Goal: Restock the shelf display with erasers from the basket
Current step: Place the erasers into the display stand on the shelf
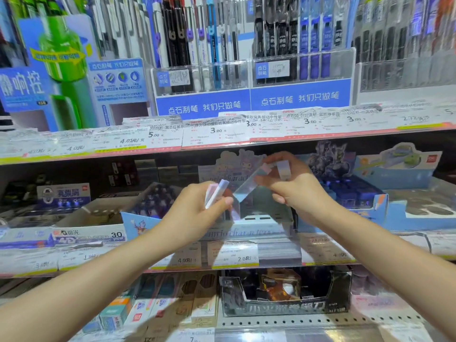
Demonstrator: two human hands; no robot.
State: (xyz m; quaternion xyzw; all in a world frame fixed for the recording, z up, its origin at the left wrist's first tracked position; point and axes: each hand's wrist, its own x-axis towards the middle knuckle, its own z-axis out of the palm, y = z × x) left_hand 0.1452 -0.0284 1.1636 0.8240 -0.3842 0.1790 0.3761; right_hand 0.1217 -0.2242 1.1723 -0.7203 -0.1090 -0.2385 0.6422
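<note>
Left hand (197, 208): closed on a small stack of pastel erasers (217, 193), thumb pressing their lower end and the other fingers wrapped behind; the upper ends project clear of the fist. Right hand (293, 186): pinching one long pastel eraser (249, 185) at its upper end, with a second short piece (283, 169) held between the fingertips above. The long eraser slopes down and left toward the left hand; whether it touches the stack cannot be told through the blur.

Handling, as a judgement: the pieces appear light and fairly stiff, in smooth wrappers that may slip. Grip each across its narrow faces near mid-length; an end grip lets it swing.

Both hands hover in front of the character display box (246, 228) on the middle shelf (74, 262). The basket is out of view
</note>
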